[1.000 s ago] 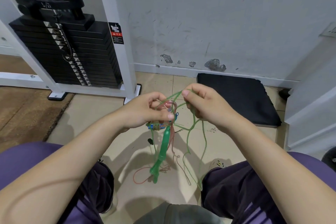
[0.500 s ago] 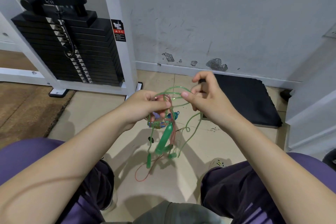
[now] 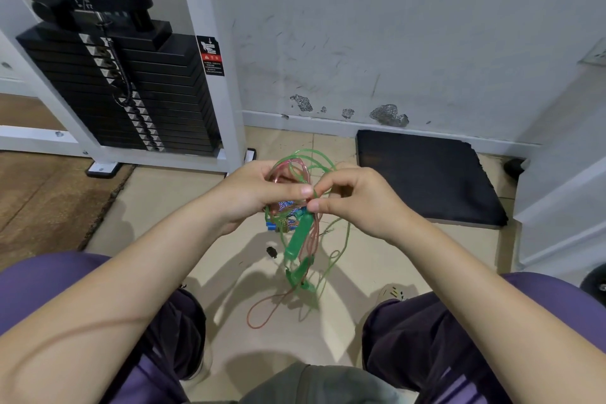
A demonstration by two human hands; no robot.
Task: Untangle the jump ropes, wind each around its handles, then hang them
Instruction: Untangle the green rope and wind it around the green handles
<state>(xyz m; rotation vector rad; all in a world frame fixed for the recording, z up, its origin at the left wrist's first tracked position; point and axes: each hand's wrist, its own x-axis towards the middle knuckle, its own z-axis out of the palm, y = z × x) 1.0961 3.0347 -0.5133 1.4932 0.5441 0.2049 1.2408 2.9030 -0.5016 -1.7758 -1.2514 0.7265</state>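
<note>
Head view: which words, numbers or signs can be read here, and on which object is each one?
Nothing can be quoted with certainty.
Warning sticker on the white frame post: a downward arrow, a pictogram and a red band show; its text lines are too small to read.
Weight stack: plate labels blurred.
Black top piece: white marks, unreadable.
Jump ropes, left hand, right hand: no text visible.

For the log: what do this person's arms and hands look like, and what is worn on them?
Both forearms are bare. The left hand and right hand have no gloves, rings, watch or bands showing. Purple sleeves cover the upper arms at both lower corners. A thin line marks the left forearm.
</note>
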